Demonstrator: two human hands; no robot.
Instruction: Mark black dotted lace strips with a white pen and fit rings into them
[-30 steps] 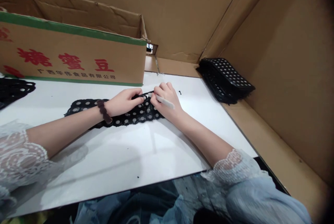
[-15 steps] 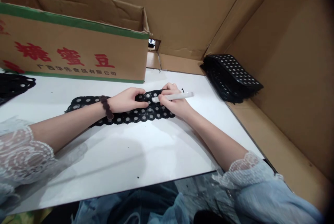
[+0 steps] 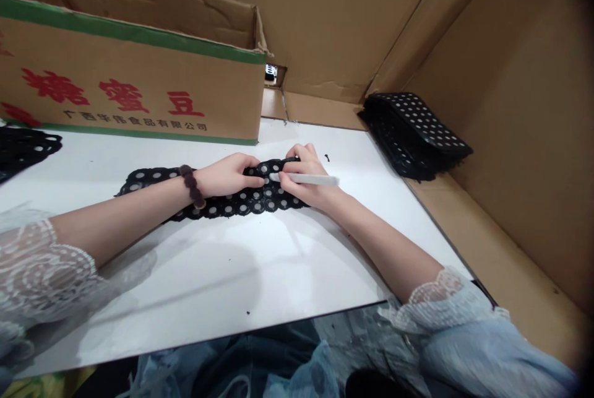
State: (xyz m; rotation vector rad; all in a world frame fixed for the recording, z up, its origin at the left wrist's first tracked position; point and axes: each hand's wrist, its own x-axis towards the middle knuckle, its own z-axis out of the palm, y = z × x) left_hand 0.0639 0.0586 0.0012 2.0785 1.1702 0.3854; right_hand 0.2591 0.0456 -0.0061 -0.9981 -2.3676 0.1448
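Right grip (image 3: 317, 192) holds white pen-like tool (image 3: 315, 179), more exposed than before.

Carton (image 3: 153, 70) cropped at left, dotted black strip (image 3: 232, 208) partly hidden, white tool (image 3: 309, 179) indistinct at tip

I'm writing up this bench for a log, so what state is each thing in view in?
Left hand: resting on the strip
Right hand: closed around the pen
White pen: held, tip at the strip
Dotted strip: lying on the table, partly covered by both hands
Box: open-topped, upright
Dotted bundle: folded or stacked, cannot tell which
Wristband: worn on the left wrist
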